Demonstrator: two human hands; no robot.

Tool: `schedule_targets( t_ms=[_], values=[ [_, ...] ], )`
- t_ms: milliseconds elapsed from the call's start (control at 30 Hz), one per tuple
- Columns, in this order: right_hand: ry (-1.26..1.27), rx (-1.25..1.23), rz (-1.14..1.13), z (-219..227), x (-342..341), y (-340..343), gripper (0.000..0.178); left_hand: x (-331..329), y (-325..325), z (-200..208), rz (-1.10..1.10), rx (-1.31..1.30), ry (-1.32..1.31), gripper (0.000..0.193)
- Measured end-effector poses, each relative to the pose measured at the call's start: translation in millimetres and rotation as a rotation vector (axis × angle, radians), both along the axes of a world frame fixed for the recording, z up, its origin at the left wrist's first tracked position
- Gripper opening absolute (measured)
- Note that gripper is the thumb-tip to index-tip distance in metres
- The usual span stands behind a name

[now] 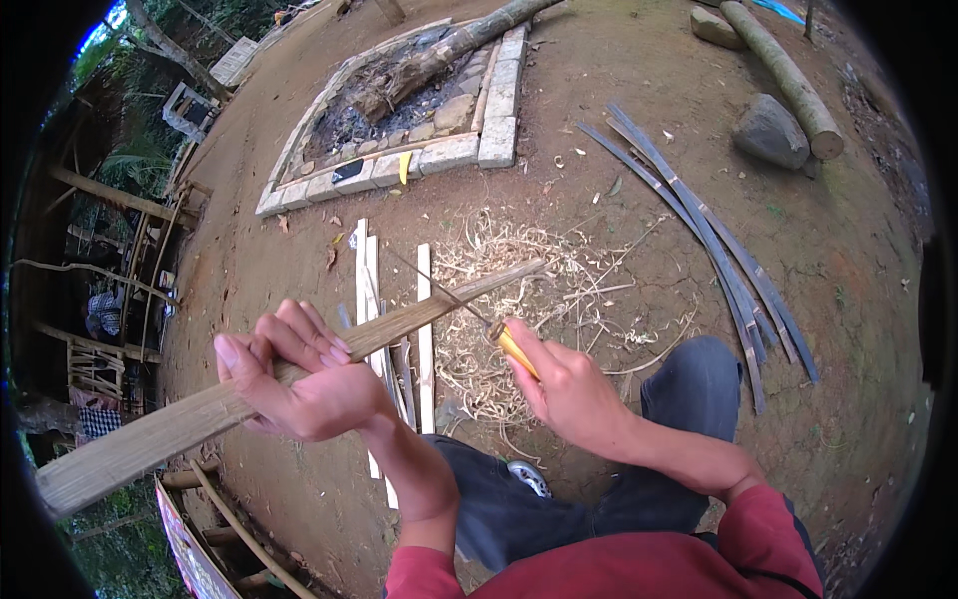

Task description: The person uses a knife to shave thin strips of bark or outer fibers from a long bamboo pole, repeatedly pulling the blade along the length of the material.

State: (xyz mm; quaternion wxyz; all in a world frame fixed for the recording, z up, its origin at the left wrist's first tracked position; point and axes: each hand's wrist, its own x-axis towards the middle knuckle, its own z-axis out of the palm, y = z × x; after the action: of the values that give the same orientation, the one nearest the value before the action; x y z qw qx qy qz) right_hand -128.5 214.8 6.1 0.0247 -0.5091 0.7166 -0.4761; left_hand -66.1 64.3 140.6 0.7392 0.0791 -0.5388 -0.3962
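A long, flat brown strip, apparently bamboo or wood (150, 441), runs slantwise from the lower left to the middle. My left hand (324, 394) is wrapped round it, palm turned up, with the thumb on the left. In my right hand (579, 399) is a knife with a yellow handle (516, 349). Its thin dark blade (458, 300) lies across the strip, touching it beyond my left hand. Below the far end of the strip, curly pale shavings (489, 374) are heaped on the dirt.
Several pale strips (425, 339) lie left of the shavings; dark, bent strips (714, 240) lie to the right. Ahead is a brick-edged fire pit (449, 153) holding a log (449, 55), with a phone (348, 171) on its rim. A rock (770, 132) rests beside another log (783, 80).
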Motion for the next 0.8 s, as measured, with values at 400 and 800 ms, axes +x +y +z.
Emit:
schedule_targets(
  t_ms=[400, 800],
  values=[
    [-0.077, -0.011, -0.003, 1, -2, -3, 0.044, -7, 10, -1, -0.028, -0.073, -0.003, 0.039],
    [-0.085, 0.046, 0.013, 11, -2, 7, 0.042, -3, 13, -7, -0.140, -0.046, 0.011, 0.062]
  ],
)
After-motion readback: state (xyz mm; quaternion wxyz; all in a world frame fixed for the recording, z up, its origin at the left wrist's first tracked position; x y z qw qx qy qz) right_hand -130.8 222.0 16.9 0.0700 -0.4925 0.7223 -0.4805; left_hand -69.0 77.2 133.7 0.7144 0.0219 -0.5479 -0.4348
